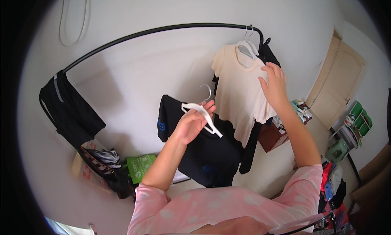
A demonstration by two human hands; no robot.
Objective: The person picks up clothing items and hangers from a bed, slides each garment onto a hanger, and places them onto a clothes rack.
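Observation:
My left hand (195, 122) holds a white clothes hanger (200, 109) with a metal hook pointing up. A black T-shirt (210, 155) with blue print hangs just behind and below this hand; whether the fingers also grip it, I cannot tell. My right hand (273, 83) rests with spread fingers at the shoulder of a cream short-sleeved T-shirt (238, 82). That shirt hangs on a white hanger (246, 47) near the right end of a black metal clothes rail (171, 27). A second white hanger is close behind it, and dark clothing shows behind the cream shirt.
Black trousers (68, 109) hang over the rail's left end. Below are a green bag (140, 166) and a cardboard box (78, 167). To the right stand a reddish-brown cabinet (270, 138), a green stool (336, 151), a clothes pile (333, 181) and a door (339, 79).

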